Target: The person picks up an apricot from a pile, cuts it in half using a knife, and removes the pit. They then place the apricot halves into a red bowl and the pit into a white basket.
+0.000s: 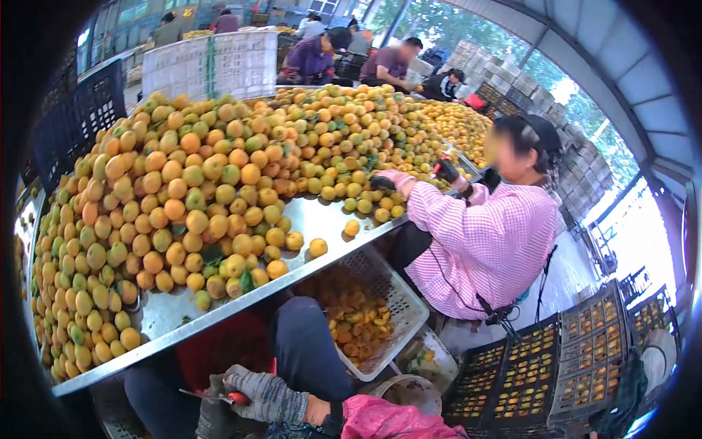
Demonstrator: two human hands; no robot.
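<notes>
My right hand [270, 395], in a grey striped knit glove, is closed round a small tool with a red handle [239, 398]. A thin metal blade [191, 394] points left past my other glove. My left hand [214, 411], in a darker grey glove, is curled close against the right one; what it may hold is hidden. Both hands are low in the view, by my dark-trousered knees. Above them, a metal-edged table [241, 298] bears a large heap of orange and green round fruit [175, 208].
Cut fruit fills a white crate [398, 322] under the table edge. A bucket [413, 391] is beside it. At right sits a co-worker in a pink checked top [490, 241], gloved hands at the fruit. Black trays [526, 373] of fruit lie lower right; more people work behind.
</notes>
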